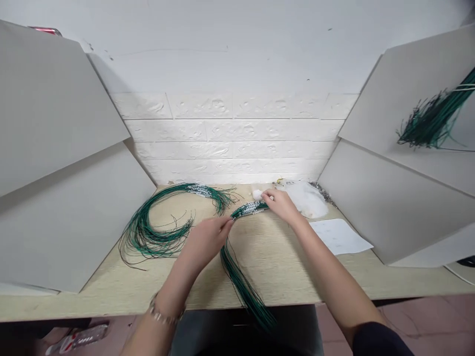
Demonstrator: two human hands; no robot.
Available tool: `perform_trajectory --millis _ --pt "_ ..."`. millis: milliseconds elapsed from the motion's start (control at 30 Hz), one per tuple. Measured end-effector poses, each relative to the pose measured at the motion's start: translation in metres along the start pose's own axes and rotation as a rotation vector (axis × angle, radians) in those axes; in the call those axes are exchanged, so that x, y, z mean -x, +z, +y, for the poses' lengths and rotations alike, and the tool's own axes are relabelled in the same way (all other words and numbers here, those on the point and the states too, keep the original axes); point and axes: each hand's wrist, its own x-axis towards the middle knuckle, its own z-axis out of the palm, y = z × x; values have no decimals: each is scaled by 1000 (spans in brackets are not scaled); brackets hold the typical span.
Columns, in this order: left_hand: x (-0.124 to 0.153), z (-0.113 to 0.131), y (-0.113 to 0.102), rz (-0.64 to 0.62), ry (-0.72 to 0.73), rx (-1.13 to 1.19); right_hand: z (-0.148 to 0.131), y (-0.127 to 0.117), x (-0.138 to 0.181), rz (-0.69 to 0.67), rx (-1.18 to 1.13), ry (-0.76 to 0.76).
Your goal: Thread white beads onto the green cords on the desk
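Note:
A bundle of thin green and black wires runs from between my hands and hangs down over the table's front edge. My left hand is closed around it, thumb and fingers pinching just left of a white banded section. At the right end of that section, my right hand is also closed on the bundle with its fingertips. The wire ends beyond it are hidden by the hand. To the left, a second green wire bundle lies curled on the table, with its own white banded part.
Behind my right hand are a small white round object and a clear plastic bag. A white paper sheet lies at right. Grey panels flank the table. More green wires hang upper right.

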Motion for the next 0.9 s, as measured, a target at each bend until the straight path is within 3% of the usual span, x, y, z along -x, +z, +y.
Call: perform_trajectory --millis 133,300,467,700,900 --pt "-59 -5 50 -141 150 -326 17 8 11 -30 46 40" --pt "-76 -26 87 -92 185 -572 15 20 14 -174 250 -34" --pt "-75 -36 90 -59 237 -586 8 32 17 -225 341 -39" --pt "-84 -58 76 105 220 -369 6 38 19 -216 336 -26" --pt "-82 -59 79 -33 337 -342 18 38 17 -198 343 29"
